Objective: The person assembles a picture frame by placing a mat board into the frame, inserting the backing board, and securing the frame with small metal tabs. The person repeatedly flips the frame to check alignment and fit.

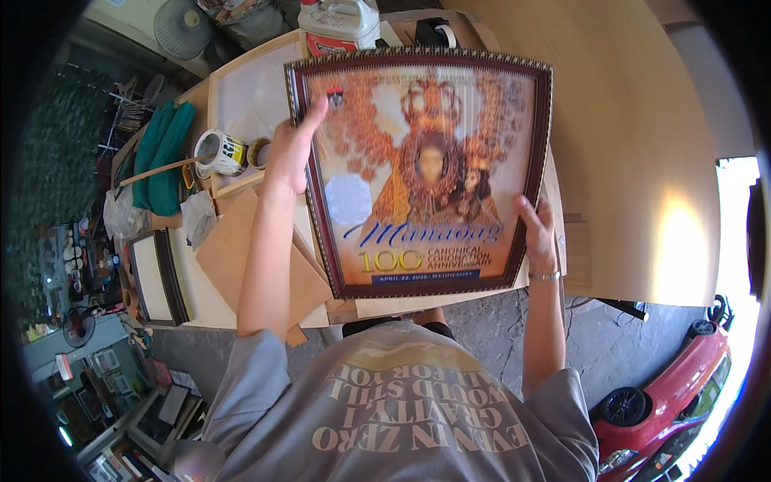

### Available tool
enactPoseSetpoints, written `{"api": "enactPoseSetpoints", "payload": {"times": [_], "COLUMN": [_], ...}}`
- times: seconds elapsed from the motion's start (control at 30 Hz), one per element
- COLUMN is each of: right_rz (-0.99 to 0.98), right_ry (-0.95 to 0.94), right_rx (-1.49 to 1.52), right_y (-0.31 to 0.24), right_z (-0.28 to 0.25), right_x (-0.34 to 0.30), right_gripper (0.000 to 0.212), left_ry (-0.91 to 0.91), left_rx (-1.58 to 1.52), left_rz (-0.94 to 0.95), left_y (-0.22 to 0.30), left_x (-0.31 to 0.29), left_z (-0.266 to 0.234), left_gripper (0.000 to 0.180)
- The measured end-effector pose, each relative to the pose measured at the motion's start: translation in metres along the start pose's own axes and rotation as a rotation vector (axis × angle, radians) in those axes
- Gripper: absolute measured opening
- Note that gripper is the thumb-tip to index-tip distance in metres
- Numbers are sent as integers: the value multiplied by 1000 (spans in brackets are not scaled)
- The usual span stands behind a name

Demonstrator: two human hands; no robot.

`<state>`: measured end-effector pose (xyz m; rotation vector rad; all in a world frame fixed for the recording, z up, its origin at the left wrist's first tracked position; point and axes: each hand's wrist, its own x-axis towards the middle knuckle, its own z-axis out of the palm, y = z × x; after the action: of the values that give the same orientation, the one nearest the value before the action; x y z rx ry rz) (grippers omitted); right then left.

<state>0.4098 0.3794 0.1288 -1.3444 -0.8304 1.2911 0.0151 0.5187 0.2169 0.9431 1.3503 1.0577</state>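
Observation:
Between my hands is a framed picture (430, 173) with a dark brown, beaded-edge frame, held up in front of me above the worktable. It shows an ornate crowned religious figure in orange and gold, with lettering along the bottom. My left hand (295, 149) grips the frame's left side, its thumb lying over the front near the upper corner. On the lower right side my right hand (536, 233) is closed round the edge, thumb on the front. The fingers behind the frame are hidden.
Left on the worktable lie a brown board (245, 261), a white tub (221, 153) with a stick across it, green cloth (163, 157) and another dark frame (169, 277). A plastic jug (341, 28) stands behind. Large wooden panels (634, 145) rise at right; a red car (666, 402) is beyond.

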Motion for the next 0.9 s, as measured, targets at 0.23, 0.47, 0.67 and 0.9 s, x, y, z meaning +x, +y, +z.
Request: {"api": "enactPoseSetpoints", "payload": {"times": [0.23,0.47,0.67,0.9], "right_rz": [88,121,110,114], "right_ry": [-6,3,-28,-119], "right_rx": [53,45,44,96], "right_y": [3,19,30,35], "right_z": [-3,-9,-9,1], "right_x": [-46,-81,-120,-182], "right_gripper": [23,26,28,29], "left_ry": [-35,-49,9,-137], "left_rx": [-106,-111,-94,-515], "left_rz": [-126,-241,-173,-151], "left_y": [-41,-65,-87,-107], "left_x": [-23,-61,-112,-201], "left_z": [-16,-26,-44,-87], "left_gripper": [48,47,56,53]}}
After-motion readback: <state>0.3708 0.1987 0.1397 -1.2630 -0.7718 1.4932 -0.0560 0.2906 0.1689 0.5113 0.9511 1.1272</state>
